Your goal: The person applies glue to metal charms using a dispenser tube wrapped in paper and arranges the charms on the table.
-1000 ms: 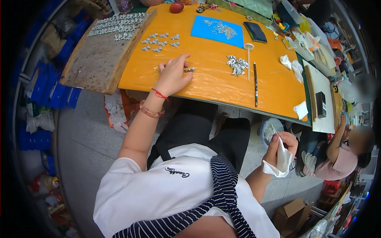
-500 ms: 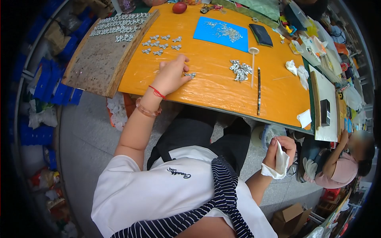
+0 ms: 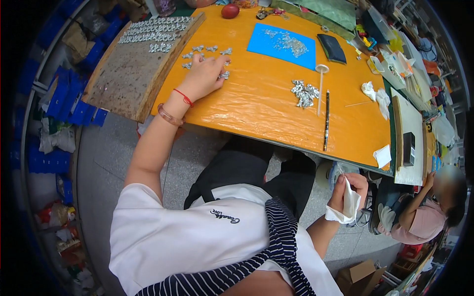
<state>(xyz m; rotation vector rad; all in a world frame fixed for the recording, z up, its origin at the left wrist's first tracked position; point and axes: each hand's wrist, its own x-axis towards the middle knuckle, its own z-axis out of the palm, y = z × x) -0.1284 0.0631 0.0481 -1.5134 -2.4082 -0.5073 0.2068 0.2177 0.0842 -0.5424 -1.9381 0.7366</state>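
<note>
My left hand (image 3: 203, 78) reaches over the orange tabletop (image 3: 247, 111), its thumb and fingertips closed about a small silver bow-shaped piece (image 3: 225, 75). Other silver pieces (image 3: 211, 48) lie in loose rows around those fingers, some partly covered by the hand. Off the table's front edge, my right hand (image 3: 354, 187) grips a folded white cloth (image 3: 349, 204). A thin clear tip pokes out above that thumb, too small to identify. Right of centre sits a heap of silver pieces (image 3: 304, 93), beside a clear stick with a round white end (image 3: 322, 69).
A worn board (image 3: 116, 84) with rows of silver pieces stands at left. Tiny silver bits lie on a blue mat (image 3: 256, 42). A black pencil (image 3: 327, 121), dark pouch (image 3: 332, 48), red fruit (image 3: 230, 11) and crumpled tissues (image 3: 382, 102) are on the table. Another person (image 3: 419, 219) sits at right.
My left hand has moved up and left with the silver piece, from the bare tabletop to the loose rows. My right hand keeps its grip on the cloth. The view has shifted slightly.
</note>
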